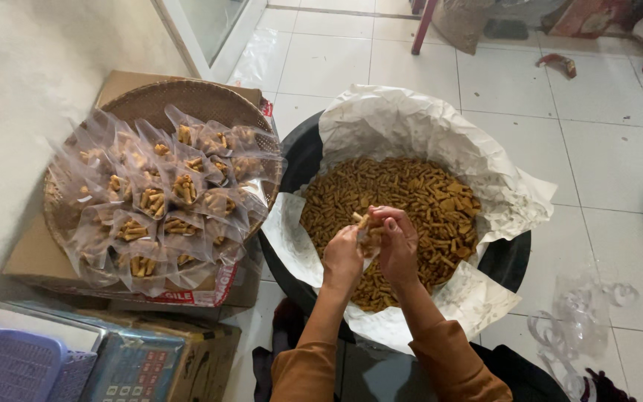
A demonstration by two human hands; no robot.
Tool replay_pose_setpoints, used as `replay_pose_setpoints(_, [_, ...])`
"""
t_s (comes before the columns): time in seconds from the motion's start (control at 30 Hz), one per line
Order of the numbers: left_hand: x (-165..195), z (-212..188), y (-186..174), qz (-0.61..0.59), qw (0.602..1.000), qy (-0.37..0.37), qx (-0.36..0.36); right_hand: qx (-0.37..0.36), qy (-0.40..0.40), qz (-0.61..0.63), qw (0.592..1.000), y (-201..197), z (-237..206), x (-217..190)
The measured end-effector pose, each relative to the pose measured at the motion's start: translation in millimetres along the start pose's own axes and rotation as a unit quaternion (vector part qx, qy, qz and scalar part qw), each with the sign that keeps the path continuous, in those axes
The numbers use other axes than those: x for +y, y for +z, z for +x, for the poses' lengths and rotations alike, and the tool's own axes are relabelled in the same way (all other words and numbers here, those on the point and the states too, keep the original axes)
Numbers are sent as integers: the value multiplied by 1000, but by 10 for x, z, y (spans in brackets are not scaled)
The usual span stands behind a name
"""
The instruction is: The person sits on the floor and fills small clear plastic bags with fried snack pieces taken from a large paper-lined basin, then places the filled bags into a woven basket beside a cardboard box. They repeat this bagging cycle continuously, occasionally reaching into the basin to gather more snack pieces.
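Hands meet over the snack basin

The left hand and right hand are curled together around a small bag of snack sticks, mostly hidden between them, above the paper-lined black basin. Bare tile lies open to the right; the woven tray of filled bags crowds the basin's left rim

Two forearms are seen beside the black basin, each covered to just short of the wrist by a long sleeve of plain orange-brown cloth. The cuffs are slightly gathered, the fabric is softly creased, and no buttons or markings are shown on it. The left hand and the right hand are left bare, and no rings, watch or gloves are worn.
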State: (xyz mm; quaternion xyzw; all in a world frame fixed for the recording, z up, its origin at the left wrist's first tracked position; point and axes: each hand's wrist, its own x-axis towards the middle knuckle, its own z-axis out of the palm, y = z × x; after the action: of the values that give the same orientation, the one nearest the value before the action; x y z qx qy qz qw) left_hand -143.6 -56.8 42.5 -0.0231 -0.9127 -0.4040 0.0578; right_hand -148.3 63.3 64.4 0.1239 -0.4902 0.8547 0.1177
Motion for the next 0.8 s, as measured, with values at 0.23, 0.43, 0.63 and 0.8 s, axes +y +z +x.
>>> replay_pose_setpoints(0.23, [3, 0, -109, -33, 998, 41, 29, -167, -85, -224, 956, -146, 152, -161])
replay_pose_setpoints(0.43, [-97, 83, -204, -60, 997, 7, 46, 84, 143, -72, 983, -775, 674, 313])
replay_pose_setpoints(0.63, [-75, 188, -348, -79, 994, -10, 70, 55, 506, -470, 721, -1087, 276, 1005])
replay_pose_setpoints(0.8, [-32, 255, -528, -139, 981, -134, 27, -42, 544, -582, 603, -781, -172, 1338])
